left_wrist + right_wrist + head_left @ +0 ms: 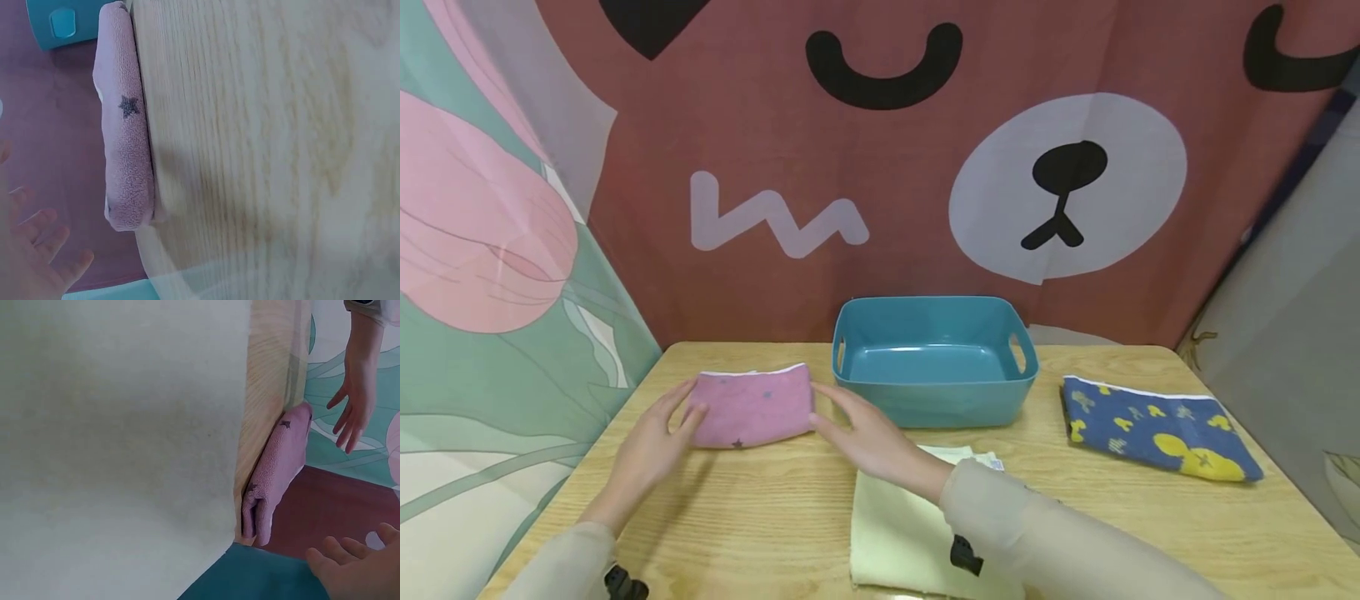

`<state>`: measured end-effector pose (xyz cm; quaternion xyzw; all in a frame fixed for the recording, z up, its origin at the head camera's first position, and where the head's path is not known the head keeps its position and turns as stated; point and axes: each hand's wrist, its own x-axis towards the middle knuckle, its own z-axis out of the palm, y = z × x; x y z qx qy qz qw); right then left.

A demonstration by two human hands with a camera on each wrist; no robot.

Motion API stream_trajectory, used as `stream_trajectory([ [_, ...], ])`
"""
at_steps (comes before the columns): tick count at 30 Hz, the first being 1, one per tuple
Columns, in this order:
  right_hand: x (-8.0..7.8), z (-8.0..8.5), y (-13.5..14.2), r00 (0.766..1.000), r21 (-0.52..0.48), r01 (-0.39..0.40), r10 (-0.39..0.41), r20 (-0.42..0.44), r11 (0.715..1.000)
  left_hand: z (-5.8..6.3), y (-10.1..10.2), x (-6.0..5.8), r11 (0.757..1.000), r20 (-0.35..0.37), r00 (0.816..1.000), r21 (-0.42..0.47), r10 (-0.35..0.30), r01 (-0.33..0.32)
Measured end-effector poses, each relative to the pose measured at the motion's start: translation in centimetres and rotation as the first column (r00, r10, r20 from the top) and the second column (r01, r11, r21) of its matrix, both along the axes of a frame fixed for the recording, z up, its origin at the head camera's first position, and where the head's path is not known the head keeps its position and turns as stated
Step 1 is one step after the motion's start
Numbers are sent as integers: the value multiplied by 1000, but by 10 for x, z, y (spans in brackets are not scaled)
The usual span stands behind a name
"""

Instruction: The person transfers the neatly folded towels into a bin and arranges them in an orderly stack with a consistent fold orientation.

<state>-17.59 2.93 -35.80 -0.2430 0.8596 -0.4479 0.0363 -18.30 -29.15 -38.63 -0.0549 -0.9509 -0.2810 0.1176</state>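
A folded pink towel [752,410] with small dark stars and a white edge lies at the table's left side. My left hand [653,435] is at its left edge, fingers spread and relaxed. On the opposite side, the fingertips of my right hand [874,435] are right by the towel's right edge. In the left wrist view the pink towel [128,156] shows its thick folded side, with the left hand [40,250] loosely open above the table. The right wrist view shows both hands, right [362,569] and left [359,387], around the towel [281,456].
A blue-green plastic basket [925,406] with handle holes stands at the back middle. A folded pale yellow towel [891,533] lies at the front middle, partly under my right forearm in the head view. To the right lies a folded blue towel [1138,429] with yellow patterns.
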Motion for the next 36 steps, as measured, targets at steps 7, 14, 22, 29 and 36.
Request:
stream_trajectory([
  [7, -13, -2, -16, 999, -15, 24, -24, 30, 1000, -6, -2, -6, 1000, 54, 998, 14, 24, -25],
  [14, -23, -5, -29, 999, -10, 47, -47, 10, 999, -10, -4, -11, 999, 87, 995, 21, 41, -43],
  [22, -32, -8, -42, 998, 12, 64, -64, 2, 998, -13, -8, -16, 996, 129, 990, 62, 58, -67],
  [29, -40, -10, -55, 995, 26, 99, -99, 13, 995, -12, -5, -23, 991, 150, 987, 113, 55, -72],
  [36, -45, -15, -63, 990, -3, 131, -130, 56, 991, -15, -5, -25, 986, 152, 986, 144, 64, -86],
])
